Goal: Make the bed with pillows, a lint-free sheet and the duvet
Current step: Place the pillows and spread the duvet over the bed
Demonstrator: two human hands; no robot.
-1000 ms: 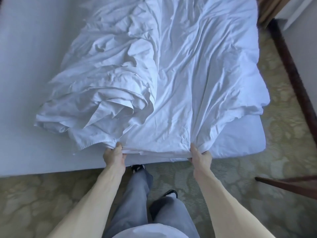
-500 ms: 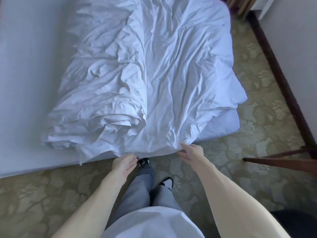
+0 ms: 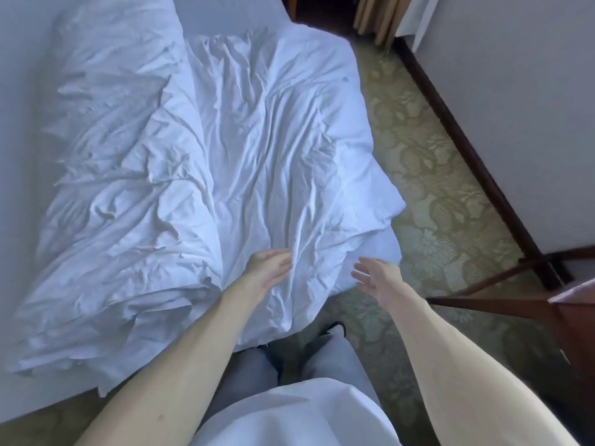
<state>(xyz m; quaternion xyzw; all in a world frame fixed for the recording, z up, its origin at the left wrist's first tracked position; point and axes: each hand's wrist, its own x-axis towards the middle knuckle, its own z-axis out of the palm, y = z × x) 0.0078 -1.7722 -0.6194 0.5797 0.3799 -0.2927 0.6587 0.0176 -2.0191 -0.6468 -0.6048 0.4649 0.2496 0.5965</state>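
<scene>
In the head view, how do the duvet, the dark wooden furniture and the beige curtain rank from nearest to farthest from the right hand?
1. duvet: its near corner lies just left of the right hand.
2. dark wooden furniture: to the right, standing on the carpet.
3. beige curtain: far ahead, past the bed's far corner.

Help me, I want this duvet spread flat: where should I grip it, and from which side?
Probably the duvet by its near hem, approached from the near side, where you stand. It overhangs the mattress edge there, so fingers can slip under; the middle lies flat and creased. The left hand and right hand hover open just above it.
</scene>
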